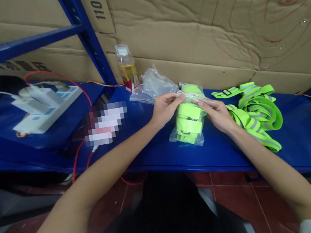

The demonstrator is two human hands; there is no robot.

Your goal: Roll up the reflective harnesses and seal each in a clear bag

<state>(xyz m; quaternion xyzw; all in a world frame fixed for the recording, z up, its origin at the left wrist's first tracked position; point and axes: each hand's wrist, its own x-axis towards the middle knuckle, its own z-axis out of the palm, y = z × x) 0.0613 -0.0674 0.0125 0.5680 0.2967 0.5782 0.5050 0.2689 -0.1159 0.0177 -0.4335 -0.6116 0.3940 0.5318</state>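
A clear zip bag (173, 139) holds a folded neon-yellow reflective strap (190, 121) with black buckles. My left hand (166, 109) pinches the bag's zip edge at its left. At the right end of the same edge, my right hand (216, 112) is closed on the plastic. Behind this bag, a second bundle of neon-yellow strap (191, 89) lies in clear plastic. Loose neon-yellow straps with grey stripes (260, 109) are heaped to the right of my right hand. Several clear bags (156, 83) lie crumpled beyond my left hand.
A bottle (127, 67) stands at the back of the blue shelf (149, 149) against the cardboard (165, 32). To the left are a white power strip (48, 110) with plugs, a red cable (76, 162) and a pixelated object (106, 124). A blue upright post (92, 43) rises behind.
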